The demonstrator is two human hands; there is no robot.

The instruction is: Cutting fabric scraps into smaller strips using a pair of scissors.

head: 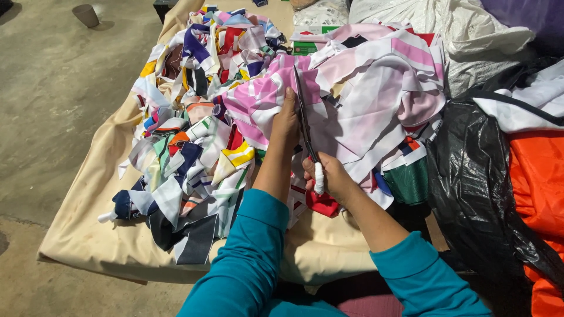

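Note:
My right hand (330, 176) grips a pair of long dark scissors (304, 120) by handles wrapped in white tape. The blades point away from me and run up into a pink and white striped piece of fabric (364, 88). My left hand (285, 120) holds that fabric just left of the blades, fingers closed on its edge. Both arms wear teal sleeves. The fabric lies on top of a heap of cloth pieces.
A pile of mixed coloured fabric scraps (194, 123) covers a beige cloth sheet (88, 229) on the concrete floor. A black plastic bag (476, 182) and orange fabric (537, 188) lie at the right, white sacks (470, 29) behind. A small cup (86, 14) stands far left.

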